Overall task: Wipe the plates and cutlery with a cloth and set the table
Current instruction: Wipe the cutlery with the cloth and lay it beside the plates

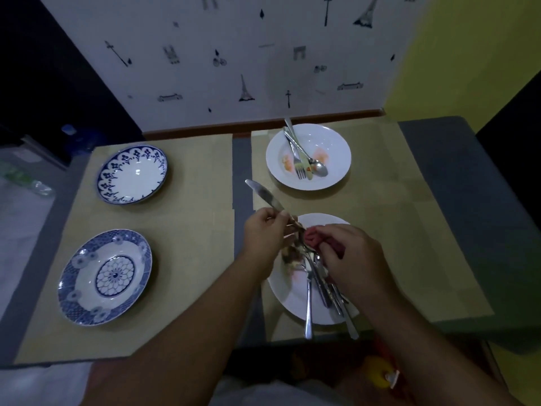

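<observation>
Table (456,183): four plates on tan mats (187,230).
Near white plate (288,300): below both hands, with cutlery (309,300) piled on it.
Right hand (351,259): fingers curled, gripping the red cloth (311,238) against the knife.
Left hand (263,230): pinches the knife (263,194) mid-length, blade pointing away and left.

No word, brand, number or label can be read anywhere. The wall covering (234,54) on the far side carries only small black drawings, among them towers, an arch and a bicycle, with no letters among them. The far-left plate (132,174) and the near-left plate (87,288) bear blue ornament only, without any writing. At the near right edge a yellow object (376,372) has a small white tag (392,378), too blurred to tell whether anything is printed on it.
</observation>
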The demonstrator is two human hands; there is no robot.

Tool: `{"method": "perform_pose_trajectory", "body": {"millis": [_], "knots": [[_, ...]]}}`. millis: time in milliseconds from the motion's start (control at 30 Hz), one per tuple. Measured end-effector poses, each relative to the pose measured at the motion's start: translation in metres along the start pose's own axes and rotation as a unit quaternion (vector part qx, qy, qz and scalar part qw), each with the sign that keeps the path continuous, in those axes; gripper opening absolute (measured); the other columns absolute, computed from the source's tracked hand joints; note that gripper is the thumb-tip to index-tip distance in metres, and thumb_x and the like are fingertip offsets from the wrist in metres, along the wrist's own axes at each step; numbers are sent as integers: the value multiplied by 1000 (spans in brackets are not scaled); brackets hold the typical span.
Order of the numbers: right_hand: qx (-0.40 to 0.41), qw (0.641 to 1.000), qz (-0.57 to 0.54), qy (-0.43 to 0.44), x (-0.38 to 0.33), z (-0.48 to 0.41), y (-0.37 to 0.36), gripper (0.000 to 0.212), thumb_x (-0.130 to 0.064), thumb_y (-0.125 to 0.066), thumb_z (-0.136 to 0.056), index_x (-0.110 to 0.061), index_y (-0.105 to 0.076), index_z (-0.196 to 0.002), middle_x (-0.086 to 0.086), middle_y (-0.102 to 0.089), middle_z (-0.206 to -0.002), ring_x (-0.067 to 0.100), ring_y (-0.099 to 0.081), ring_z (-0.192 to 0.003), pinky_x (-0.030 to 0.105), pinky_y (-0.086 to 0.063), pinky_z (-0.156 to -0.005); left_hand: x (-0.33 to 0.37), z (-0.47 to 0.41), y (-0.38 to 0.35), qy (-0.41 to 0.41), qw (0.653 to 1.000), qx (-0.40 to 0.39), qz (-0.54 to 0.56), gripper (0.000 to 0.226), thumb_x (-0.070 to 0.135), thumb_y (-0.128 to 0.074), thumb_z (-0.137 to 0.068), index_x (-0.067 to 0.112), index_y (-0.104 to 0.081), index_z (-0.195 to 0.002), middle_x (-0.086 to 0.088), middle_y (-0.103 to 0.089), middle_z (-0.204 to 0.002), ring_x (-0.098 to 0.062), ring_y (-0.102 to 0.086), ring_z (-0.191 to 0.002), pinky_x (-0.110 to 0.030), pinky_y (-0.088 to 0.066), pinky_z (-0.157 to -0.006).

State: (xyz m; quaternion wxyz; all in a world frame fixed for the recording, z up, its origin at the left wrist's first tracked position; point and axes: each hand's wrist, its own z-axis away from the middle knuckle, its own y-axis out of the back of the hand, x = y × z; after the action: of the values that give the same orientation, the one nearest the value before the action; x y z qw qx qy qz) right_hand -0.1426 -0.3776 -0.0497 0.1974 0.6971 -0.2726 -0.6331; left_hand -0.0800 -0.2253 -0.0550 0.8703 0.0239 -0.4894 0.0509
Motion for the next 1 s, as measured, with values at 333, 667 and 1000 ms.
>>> {"method": "perform_pose_trajectory", "body": {"millis": [333, 667, 1000], "knots": [[-65, 995, 9, 75, -40, -12, -54, 35, -6, -68, -86, -19, -71, -119, -1, -71, -116, 11, -63, -105, 35, -52, -96, 1, 8, 63, 83, 993, -84, -1, 16, 11, -65, -94, 1, -69, -105, -16, -76, -94, -25, -76, -77, -35, -62, -68], [-40, 998, 33, 39, -76, -12, -100, 34, -7, -72, -83, -22, -74, -113, -7, -71, -113, 2, -62, -101, 21, -50, -93, -4, 10, 143, 108, 954, -269, 80, 58, -23, -56, -83, 14, -68, -126, -10, -70, -120, -27, -73, -90, -33, -58, -72], [-106, 971, 148, 158, -94, -11, -125, 38, -3, -79, -76, -19, -75, -110, 1, -71, -115, 25, -65, -99, 32, -50, -84, -8, 1, 183, 110, 978, -178, -26, 23, -4, -70, -82, 10, -77, -100, -12, -75, -90, -21, -68, -79, -35, -54, -73]]}}
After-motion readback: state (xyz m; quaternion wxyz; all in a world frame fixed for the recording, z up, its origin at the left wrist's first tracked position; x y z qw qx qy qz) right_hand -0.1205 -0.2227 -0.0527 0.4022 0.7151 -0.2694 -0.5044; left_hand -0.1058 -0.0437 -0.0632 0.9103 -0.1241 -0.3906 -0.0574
